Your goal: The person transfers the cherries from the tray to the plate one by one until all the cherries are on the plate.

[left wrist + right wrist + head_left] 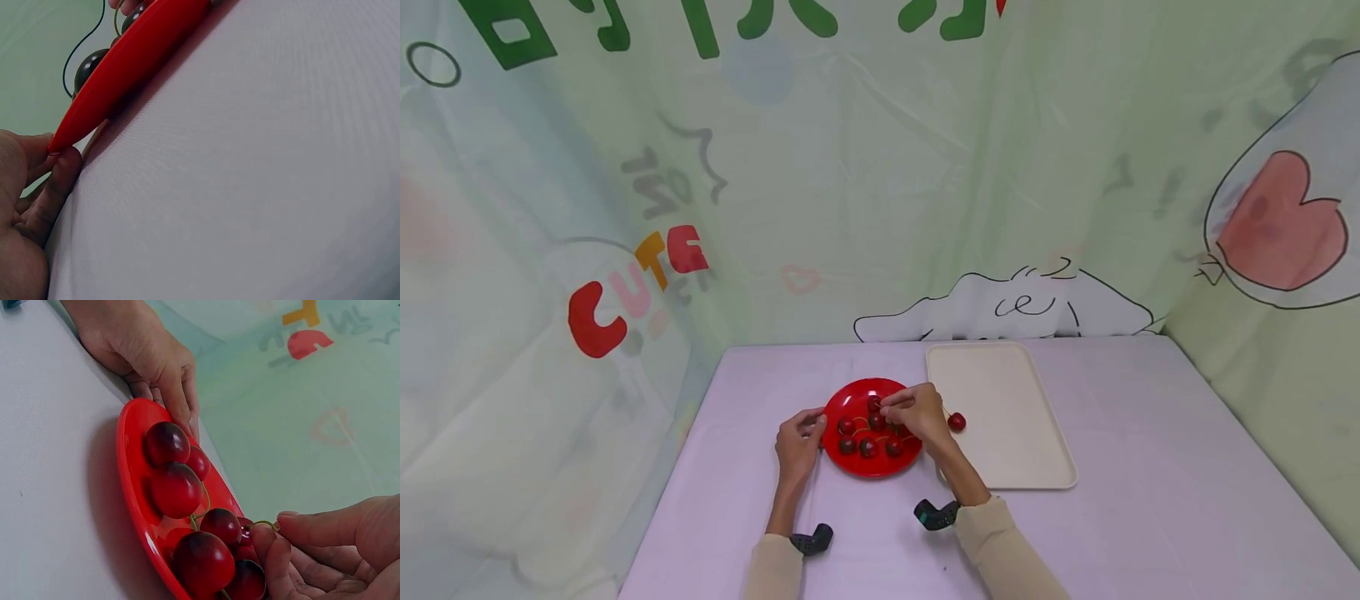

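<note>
A round red plate [874, 472] bears several dark red cherries [203, 565] with green stems. My left hand [799, 446] grips the plate's left rim between thumb and fingers; the left wrist view shows the rim pinched close above the cloth. Over the plate's right side reaches my right hand [925, 417]. In the right wrist view, its thumb and forefinger pinch a thin green stem [265, 523] of a cherry among the others, partly hidden behind the fingertips. Another cherry [957, 422] lies on the cream tray [1007, 400], just right of my right hand.
The tray stands right of the plate, near the table's back edge. A pale lilac cloth [1150, 500] covers the table. Printed curtains [865, 208] hang behind it and at both sides. Black wrist devices [936, 515] sit at both sleeves.
</note>
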Tool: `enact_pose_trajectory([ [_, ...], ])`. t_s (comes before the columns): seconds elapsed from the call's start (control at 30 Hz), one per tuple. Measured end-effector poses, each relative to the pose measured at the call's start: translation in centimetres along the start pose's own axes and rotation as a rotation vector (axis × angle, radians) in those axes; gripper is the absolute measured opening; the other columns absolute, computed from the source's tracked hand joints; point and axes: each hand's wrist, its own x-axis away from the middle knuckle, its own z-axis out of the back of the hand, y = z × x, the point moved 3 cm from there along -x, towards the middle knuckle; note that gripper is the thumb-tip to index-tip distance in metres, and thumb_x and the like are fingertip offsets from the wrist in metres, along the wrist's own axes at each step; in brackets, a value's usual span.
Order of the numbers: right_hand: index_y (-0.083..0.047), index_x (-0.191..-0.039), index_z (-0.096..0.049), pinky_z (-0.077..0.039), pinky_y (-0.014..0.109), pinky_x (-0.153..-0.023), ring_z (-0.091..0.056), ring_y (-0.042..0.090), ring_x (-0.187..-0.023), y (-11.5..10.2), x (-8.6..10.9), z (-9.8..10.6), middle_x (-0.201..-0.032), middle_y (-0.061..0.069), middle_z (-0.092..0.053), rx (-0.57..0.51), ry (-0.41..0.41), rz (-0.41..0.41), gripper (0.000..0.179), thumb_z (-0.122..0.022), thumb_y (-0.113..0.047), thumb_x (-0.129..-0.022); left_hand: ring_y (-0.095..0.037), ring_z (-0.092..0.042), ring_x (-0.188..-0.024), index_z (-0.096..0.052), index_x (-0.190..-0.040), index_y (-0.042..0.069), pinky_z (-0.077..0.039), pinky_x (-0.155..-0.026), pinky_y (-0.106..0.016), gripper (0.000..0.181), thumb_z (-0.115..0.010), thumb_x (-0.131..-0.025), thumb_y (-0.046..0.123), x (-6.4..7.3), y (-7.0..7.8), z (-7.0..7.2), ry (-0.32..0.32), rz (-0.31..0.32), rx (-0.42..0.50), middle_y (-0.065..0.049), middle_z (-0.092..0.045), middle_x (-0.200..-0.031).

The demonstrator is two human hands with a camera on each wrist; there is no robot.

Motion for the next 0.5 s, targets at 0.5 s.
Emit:
enact_pose_trajectory([
  [0.5,0.002,-0.109,-0.084,-0.068,0.039,-0.089,-0.082,0.024,-0.09,-0.33,0.46,0.45,-0.1,0.019,-0.084,0.055,0.027,0.048,0.015,-0.081,-0.005,-0.097,-0.017,-0.07,-0.078,-0.08,-0.128,0.008,-0.056,-0.067,-0.015,0.024,-0.07,-0.108,0.018,0.1,0.06,0.03,0.001,0.001,-0.003,-0.016,-0.079,-0.12],
])
